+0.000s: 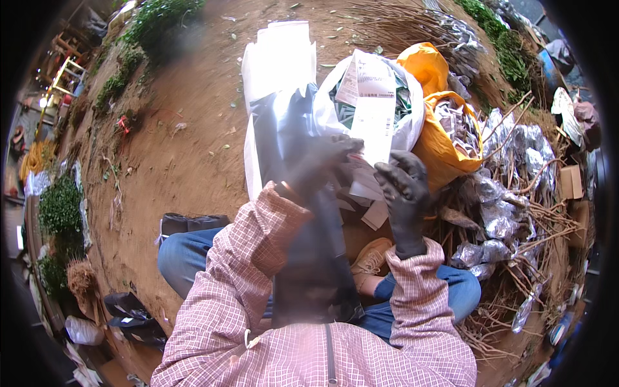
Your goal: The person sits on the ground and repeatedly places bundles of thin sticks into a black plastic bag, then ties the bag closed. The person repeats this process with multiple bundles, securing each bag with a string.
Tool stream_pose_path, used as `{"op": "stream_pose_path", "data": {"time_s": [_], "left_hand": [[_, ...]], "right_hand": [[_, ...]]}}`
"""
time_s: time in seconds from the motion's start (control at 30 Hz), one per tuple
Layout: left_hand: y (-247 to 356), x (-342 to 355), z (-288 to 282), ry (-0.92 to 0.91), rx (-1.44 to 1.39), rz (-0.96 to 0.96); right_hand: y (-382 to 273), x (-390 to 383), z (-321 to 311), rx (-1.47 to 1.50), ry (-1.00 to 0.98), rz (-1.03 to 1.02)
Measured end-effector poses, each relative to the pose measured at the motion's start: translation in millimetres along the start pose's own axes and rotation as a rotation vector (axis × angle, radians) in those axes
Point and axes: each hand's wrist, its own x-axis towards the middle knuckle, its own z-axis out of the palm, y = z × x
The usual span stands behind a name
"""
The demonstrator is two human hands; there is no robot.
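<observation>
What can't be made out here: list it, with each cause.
All in the head view:
Left hand: blurred, so its grip is unclear.
White bag: contents partly hidden by the paper strip.
Jacket: cut off by the lower edge.

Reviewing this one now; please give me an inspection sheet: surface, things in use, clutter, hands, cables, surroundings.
Surface: brown earth floor, red scrap toward the left.
Job's things: printed white strip at the hands, overlapping a white sack in view; dark sheeting before the body; white sheets beyond.
Clutter: orange sack, foil-wrapped bundles and bare stems, right.
Hands: left hand, dark-gloved, blurred, by the strip's left edge; right hand, dark-gloved, curled near its lower end; grip unclear.
Cables: nothing seen.
Surroundings: green foliage left, brown box right.
</observation>
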Motion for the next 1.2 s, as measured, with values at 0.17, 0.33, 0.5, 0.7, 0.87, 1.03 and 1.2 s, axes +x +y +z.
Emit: {"op": "stream_pose_path", "data": {"time_s": [0.17,0.33,0.5,0.7,0.87,1.03,1.2], "left_hand": [[-41,17,-9,0.257,0.017,0.020],[-102,-27,-60,0.820,0.565,0.288],[-128,-78,-97,0.412,0.382,-0.347],[-92,-95,-92,0.560,0.378,0.456],[-50,-131,-86,0.423,-0.397,0.169],[13,-166,-46,0.263,-0.533,0.403],[48,-194,-15,0.315,-0.182,0.592]], "right_hand": [[-70,-31,-68,0.379,0.304,-0.460],[-99,-62,-71,1.331,0.042,0.588],[-68,-138,39,1.228,-0.747,0.629],[-59,-182,51,1.492,-0.788,1.307],[-97,-45,52,0.950,-0.318,0.305],[-127,-22,67,-0.116,-0.021,-0.302],[-157,-34,58,-0.018,-0.160,-0.649]]}}
